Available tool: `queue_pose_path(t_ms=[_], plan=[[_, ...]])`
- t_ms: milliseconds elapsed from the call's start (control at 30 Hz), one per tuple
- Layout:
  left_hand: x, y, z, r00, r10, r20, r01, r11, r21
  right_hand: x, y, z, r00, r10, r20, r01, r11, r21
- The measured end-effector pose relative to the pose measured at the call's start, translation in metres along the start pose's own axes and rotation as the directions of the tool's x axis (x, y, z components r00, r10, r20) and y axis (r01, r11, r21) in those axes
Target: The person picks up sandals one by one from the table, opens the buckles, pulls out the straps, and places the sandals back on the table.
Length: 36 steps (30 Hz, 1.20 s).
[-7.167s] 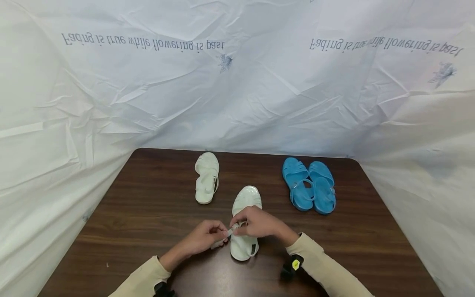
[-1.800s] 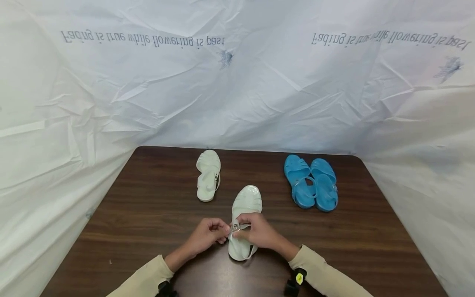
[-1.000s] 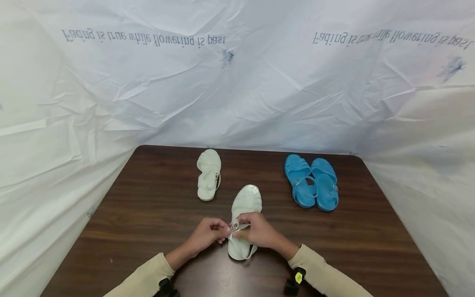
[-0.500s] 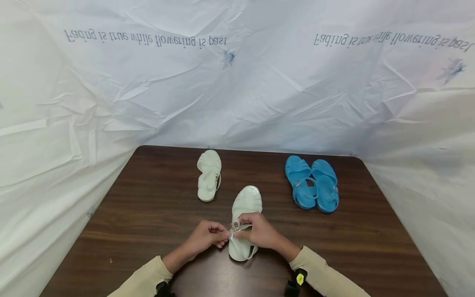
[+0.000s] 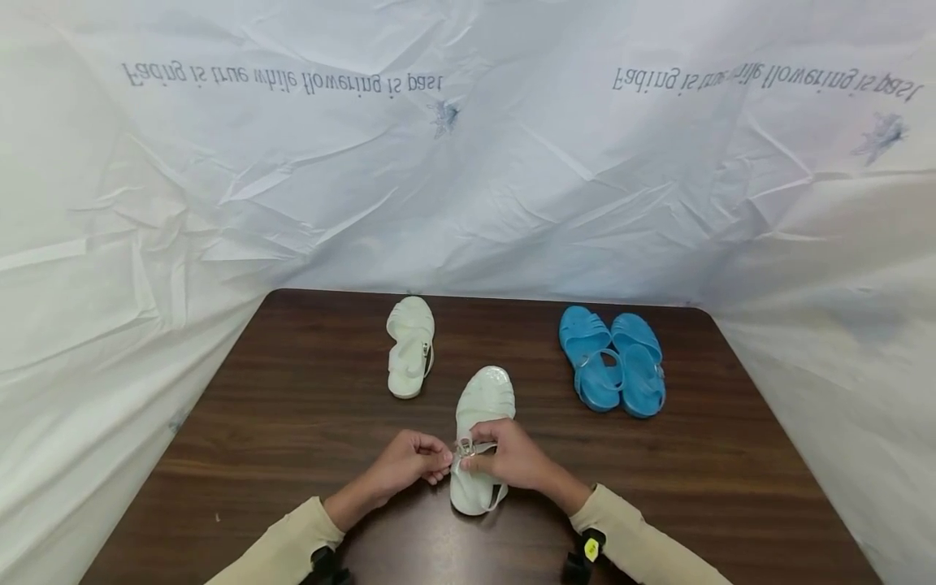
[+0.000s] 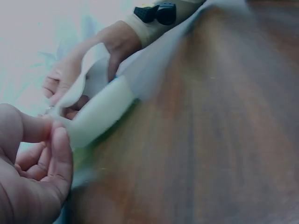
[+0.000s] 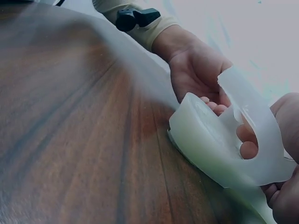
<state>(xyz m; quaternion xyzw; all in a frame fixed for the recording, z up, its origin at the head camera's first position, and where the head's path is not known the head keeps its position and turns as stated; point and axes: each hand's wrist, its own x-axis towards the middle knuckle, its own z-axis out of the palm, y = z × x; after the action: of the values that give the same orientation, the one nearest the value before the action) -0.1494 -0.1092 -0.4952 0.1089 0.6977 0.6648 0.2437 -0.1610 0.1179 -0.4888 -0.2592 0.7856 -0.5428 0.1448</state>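
Observation:
A white sandal (image 5: 486, 394) lies toe-away on the table in front of me, its heel strap (image 6: 96, 70) arching up in the left wrist view. At the sandal's left side, my left hand (image 5: 409, 465) pinches the strap's tip between thumb and forefinger. My right hand (image 5: 517, 457) reaches over the sandal and grips the strap beside its small metal buckle (image 5: 465, 446). In the right wrist view the sandal's heel (image 7: 198, 130) is close up, with fingertips showing behind the strap. The fingers partly hide the buckle and strap end.
A second white sandal (image 5: 410, 348) lies farther back, left of centre. Two blue sandals (image 5: 600, 390) lie side by side at the back right. The dark wooden table (image 5: 292, 390) meets white sheeting (image 5: 468, 203) behind and at both sides.
Since the earliest frame, the strap's buckle has come down and right over the sandal's left side, and my left hand has followed slightly right. Over the last second the hands barely shift.

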Motion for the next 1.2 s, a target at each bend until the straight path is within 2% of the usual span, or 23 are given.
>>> queue_pose_path(t_ms=[333, 600, 867, 1033, 1200], plan=[[0.002, -0.007, 0.007, 0.999, 0.014, -0.03, -0.015, 0.999, -0.043, -0.002, -0.001, 0.001, 0.999, 0.014, -0.032, -0.015, 1.0, -0.018], [0.004, -0.01, 0.005, 0.995, 0.096, -0.033, -0.094, 0.994, 0.056, -0.001, -0.003, 0.001, 0.999, -0.016, -0.031, 0.013, 0.996, -0.091], [0.004, -0.013, 0.009, 0.982, 0.148, -0.119, -0.138, 0.986, 0.09, 0.001, -0.001, 0.002, 0.999, -0.03, -0.024, 0.028, 0.995, -0.096], [0.006, -0.017, 0.008, 0.981, 0.158, -0.114, -0.15, 0.986, 0.076, 0.0, -0.003, 0.003, 0.999, -0.033, -0.034, 0.03, 0.995, -0.092], [0.006, -0.02, 0.005, 0.979, 0.186, -0.081, -0.18, 0.981, 0.077, 0.0, -0.007, 0.002, 0.998, -0.044, -0.044, 0.038, 0.991, -0.131]])
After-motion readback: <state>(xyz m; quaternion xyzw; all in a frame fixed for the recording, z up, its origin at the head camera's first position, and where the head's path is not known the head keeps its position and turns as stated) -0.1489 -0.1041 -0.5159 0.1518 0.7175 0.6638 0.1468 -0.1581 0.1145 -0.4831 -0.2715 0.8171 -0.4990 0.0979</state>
